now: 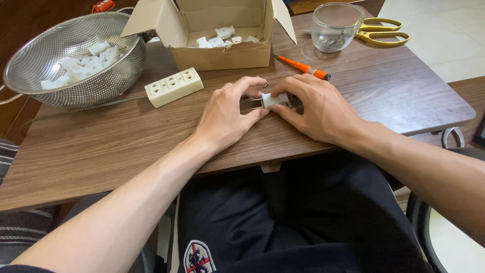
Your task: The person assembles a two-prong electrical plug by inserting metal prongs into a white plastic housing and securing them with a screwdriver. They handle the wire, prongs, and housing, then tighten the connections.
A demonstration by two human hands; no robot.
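Note:
A small white plug [275, 99] with metal prongs pointing left lies between both hands near the middle of the brown wooden table [101, 146]. My right hand [316, 108] pinches the plug body with thumb and fingers. My left hand [228, 115] rests on the table and its fingertips touch the prongs. An orange-handled screwdriver [303, 67] lies just beyond my right hand.
A cream three-socket outlet strip [174, 86] lies left of the hands. A metal colander [76, 58] holds several white plug parts at the far left. An open cardboard box [222, 38] with white parts, a glass bowl [336, 26] and yellow scissors [381, 31] stand at the back.

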